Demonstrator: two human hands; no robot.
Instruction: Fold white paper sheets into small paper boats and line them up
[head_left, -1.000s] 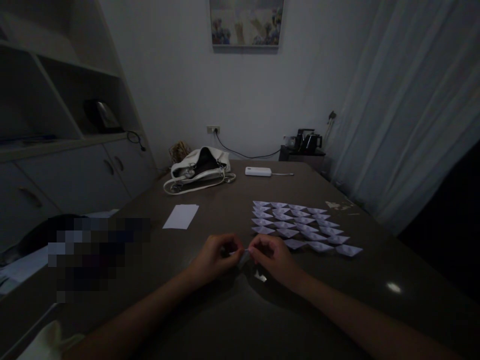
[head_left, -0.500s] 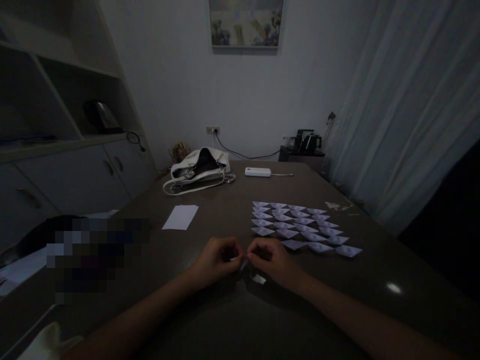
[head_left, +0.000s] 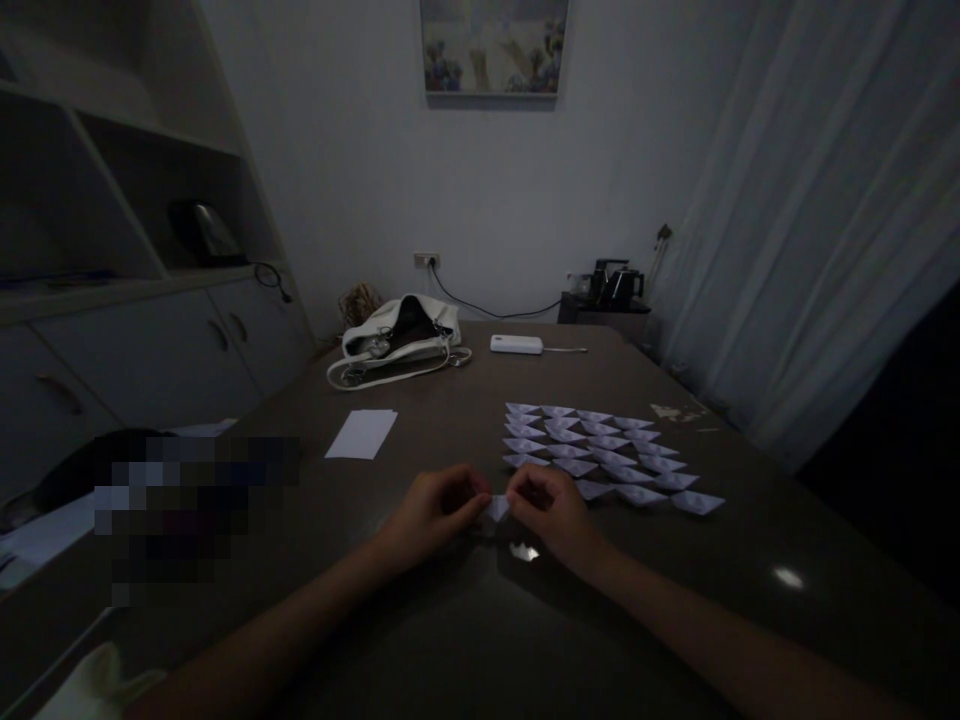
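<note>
Now: both hands pinching one small folded paper (head_left: 498, 508) just above the table (head_left: 450, 620), near centre.
Left hand (head_left: 433, 512) and right hand (head_left: 550, 512) are each closed on an end. Since half a second ago they've edged apart and the paper shows wider between them, so it looks like a fold being pulled open. Finished boats (head_left: 609, 455) sit in rows just right and beyond; blank sheet (head_left: 362, 434) far left, bag (head_left: 400, 338) beyond.

white handbag (head_left: 397, 338), power bank (head_left: 516, 344), blank sheet (head_left: 362, 434), kettle (head_left: 613, 280)
</note>
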